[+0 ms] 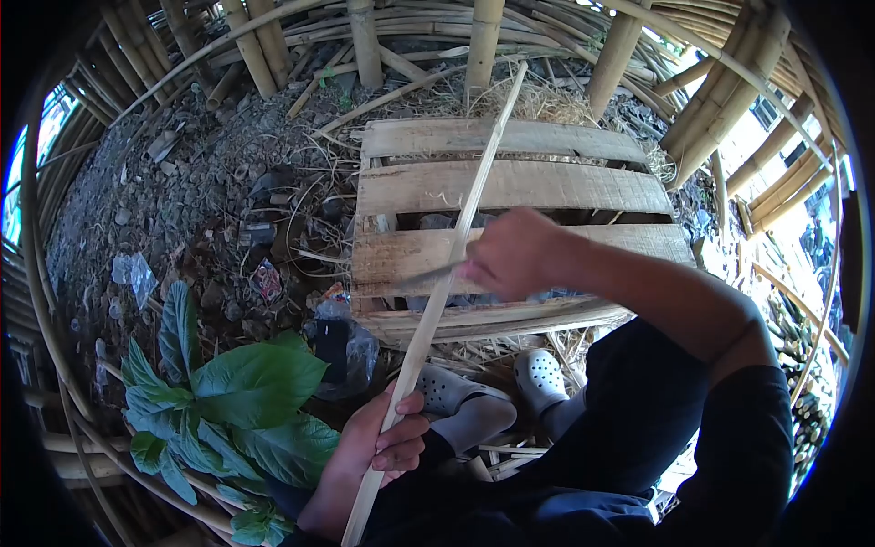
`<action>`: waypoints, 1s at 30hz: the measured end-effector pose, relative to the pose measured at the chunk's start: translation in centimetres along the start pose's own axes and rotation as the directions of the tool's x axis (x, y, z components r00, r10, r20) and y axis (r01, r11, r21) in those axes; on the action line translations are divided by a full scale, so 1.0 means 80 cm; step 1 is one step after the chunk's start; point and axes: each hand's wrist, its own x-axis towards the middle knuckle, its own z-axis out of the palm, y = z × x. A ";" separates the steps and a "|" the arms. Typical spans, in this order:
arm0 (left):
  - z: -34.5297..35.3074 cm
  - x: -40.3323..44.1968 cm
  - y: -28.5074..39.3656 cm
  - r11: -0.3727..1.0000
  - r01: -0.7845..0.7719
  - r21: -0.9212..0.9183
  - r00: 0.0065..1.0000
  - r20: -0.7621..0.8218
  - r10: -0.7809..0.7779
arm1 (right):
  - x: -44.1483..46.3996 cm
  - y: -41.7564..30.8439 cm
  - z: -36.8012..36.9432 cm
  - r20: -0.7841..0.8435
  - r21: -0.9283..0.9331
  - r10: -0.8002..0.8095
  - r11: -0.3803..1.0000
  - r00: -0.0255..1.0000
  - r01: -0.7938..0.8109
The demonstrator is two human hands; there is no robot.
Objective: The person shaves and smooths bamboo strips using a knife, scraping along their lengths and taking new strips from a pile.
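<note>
A long, pale bamboo strip (421,339) slants from my lap up over a slatted wooden crate (437,187). Low in the view, my left hand (387,439) is closed around the strip, its fingers wrapped over the front. My right hand (515,257) is a closed fist above the crate, gripping a knife (428,276). The thin dark blade reaches left across the strip, near its middle. Most of the knife's handle is hidden inside my fist. Whether the blade cuts into the strip or only lies against it, I cannot tell.
A leafy green plant (260,383) grows at my left. Bamboo posts (483,46) fence the far side. Plastic litter (135,276) lies on the dirt. My feet, in grey clogs (541,376), are just in front of the crate. Cut bamboo pieces are piled at the far right.
</note>
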 end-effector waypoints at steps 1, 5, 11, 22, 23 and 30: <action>-0.001 0.000 0.000 1.000 0.007 -0.013 1.000 0.003 -0.007 | 0.010 0.028 0.010 -0.016 -0.012 0.164 0.986 0.986 -0.164; -0.003 0.001 0.000 1.000 0.008 0.019 1.000 0.005 -0.008 | 0.008 0.045 0.001 0.015 -0.045 0.300 0.953 0.954 -0.299; -0.006 0.001 0.001 1.000 0.017 0.002 1.000 0.008 -0.017 | 0.018 0.079 0.007 -0.019 -0.021 0.405 0.914 0.914 -0.405; -0.005 0.000 0.003 0.998 0.043 0.037 0.999 -0.025 -0.042 | 0.009 0.101 0.004 -0.106 -0.045 0.460 0.884 0.882 -0.466; -0.005 0.002 0.005 0.997 0.056 0.060 0.998 -0.026 -0.054 | 0.011 0.083 0.005 -0.066 -0.079 0.338 0.936 0.939 -0.343; -0.004 -0.001 0.004 0.998 0.027 0.063 0.999 -0.031 -0.025 | 0.008 0.140 0.012 -0.078 -0.081 0.653 0.749 0.753 -0.658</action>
